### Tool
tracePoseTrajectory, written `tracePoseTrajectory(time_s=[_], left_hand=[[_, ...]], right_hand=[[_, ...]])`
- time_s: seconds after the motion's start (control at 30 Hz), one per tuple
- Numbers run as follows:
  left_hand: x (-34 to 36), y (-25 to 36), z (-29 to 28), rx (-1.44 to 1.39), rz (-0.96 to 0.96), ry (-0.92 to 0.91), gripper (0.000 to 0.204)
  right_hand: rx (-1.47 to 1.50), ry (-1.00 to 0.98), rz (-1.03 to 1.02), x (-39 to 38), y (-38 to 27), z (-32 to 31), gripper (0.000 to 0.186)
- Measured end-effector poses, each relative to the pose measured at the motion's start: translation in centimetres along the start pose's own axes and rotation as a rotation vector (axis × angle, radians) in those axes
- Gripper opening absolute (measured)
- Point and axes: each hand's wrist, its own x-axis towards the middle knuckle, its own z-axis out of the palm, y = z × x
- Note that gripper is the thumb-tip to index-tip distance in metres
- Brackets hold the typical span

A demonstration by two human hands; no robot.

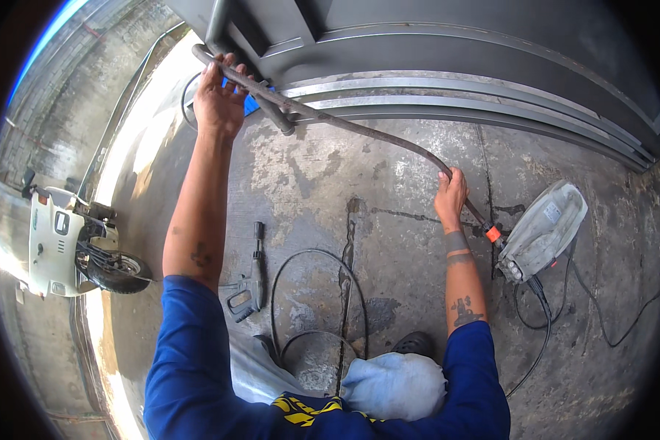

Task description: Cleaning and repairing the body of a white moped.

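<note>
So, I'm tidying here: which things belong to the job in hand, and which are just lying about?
Job: long, dark flexible hose, in the right hand; rounded, pale grey plastic machine; probably the dark plastic spray gun.

Apparently just about: white motorbike; dark grey metal panel.

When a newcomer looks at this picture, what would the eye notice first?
Probably the long brown flexible hose, held across the upper middle by the left hand and right hand, ending at an orange connector beside the dusty grey rounded machine at right. Then perhaps the white motor scooter at far left and the dark grey pistol-shaped spray gun on the concrete floor left of centre.
</note>
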Motion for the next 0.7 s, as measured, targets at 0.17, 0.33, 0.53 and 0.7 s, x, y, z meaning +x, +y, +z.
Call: tracePoseTrajectory(time_s=[0.17, 0.33, 0.53, 0.7], left_hand=[[4.4, 3.4, 1.7, 0.684, 0.188, -0.11, 0.054], [6.6, 4.3, 3.2, 0.944, 0.652, -0.214, 0.052], [10.7, 6.8, 6.1, 1.596, 0.662, -0.289, 0.069], [7.2, 9.7, 11.1, 2.025, 0.398, -0.345, 0.065]], right_hand=[[0.057, -0.08, 0.01, 0.6, 0.1, -0.4, 0.027], [0.027, -0.094, 0.009, 0.5, 0.3, -0.1, 0.028], [0.03, -0.13, 0.068, 1.4, -0.6, -0.5, 0.029], [-0.017, -0.145, 0.099, 1.4, -0.5, -0.7, 0.027]])
